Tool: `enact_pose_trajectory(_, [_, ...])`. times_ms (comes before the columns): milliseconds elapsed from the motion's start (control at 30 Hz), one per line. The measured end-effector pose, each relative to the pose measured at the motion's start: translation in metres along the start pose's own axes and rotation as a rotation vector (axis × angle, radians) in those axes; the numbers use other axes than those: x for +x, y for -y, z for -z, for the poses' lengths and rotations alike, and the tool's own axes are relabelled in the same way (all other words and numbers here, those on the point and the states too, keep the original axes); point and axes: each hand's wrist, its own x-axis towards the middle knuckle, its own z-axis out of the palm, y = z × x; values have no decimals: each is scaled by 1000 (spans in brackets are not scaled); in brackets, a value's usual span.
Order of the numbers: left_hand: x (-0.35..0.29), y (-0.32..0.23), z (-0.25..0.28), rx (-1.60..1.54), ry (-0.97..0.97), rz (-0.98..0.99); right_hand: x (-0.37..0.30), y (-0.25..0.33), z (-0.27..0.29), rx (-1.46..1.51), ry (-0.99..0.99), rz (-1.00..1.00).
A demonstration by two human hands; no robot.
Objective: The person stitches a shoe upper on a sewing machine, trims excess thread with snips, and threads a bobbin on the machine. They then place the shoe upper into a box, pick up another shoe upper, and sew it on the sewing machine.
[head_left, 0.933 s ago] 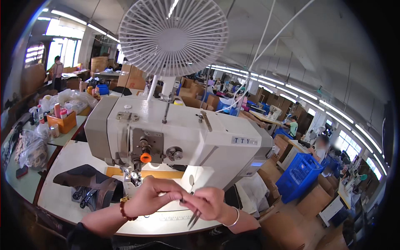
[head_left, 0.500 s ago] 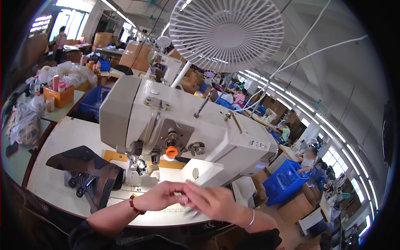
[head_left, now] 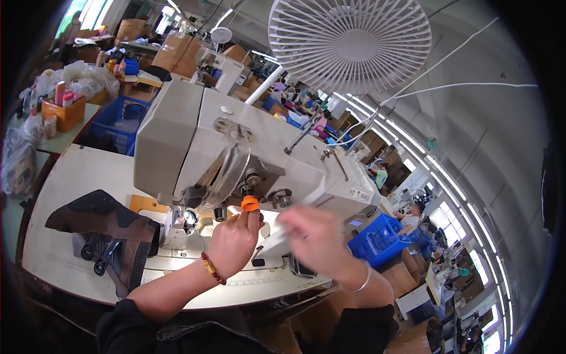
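Left hand (head_left: 233, 242): fingers bent, just below the orange knob (head_left: 250, 203) in view; contact and grip cannot be told.
Right hand (head_left: 318, 239): blurred, near the left; cannot tell whether it holds anything.
Handling: steady wrists, fingertips clear of the needle area (head_left: 190, 218), would probably serve best.
Sewing machine (head_left: 271, 150): ahead, on the worktop (head_left: 88, 177).
Shoe upper (head_left: 112, 221): brown-black, left of both hands.
Nameplate (head_left: 359, 194): pale, dark-lettered, on the machine.

Site type: sewing workshop — identified by the sewing machine (head_left: 265, 144), cartons (head_left: 178, 52), crates (head_left: 376, 241) and several workers (head_left: 408, 222) in the background.
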Motion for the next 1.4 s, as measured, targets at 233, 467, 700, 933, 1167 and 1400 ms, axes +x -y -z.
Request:
enact_pose_trajectory(233, [-2, 2, 2, -13, 28, 11, 3, -12, 8, -229, -235, -205])
enact_pose_trajectory(467, [-3, 3, 8, -27, 29, 24, 4, -8, 0, -407, -80, -143])
enact_pose_trajectory(700, [-3, 1, 6, -43, 63, -2, 0, -13, -4, -325, 88, -8])
enact_pose_trajectory(933, [0, -2, 6, -37, 36, -17, -1, -17, -7, -197, 29, 25])
enact_pose_trajectory(1167, [0, -1, 11, -32, 48, -46, -6, -20, -8, -85, 49, 135])
enact_pose_trajectory(1400, [-13, -1, 16, 18, 42, -110, -3, -19, -7, -122, -172, -87])
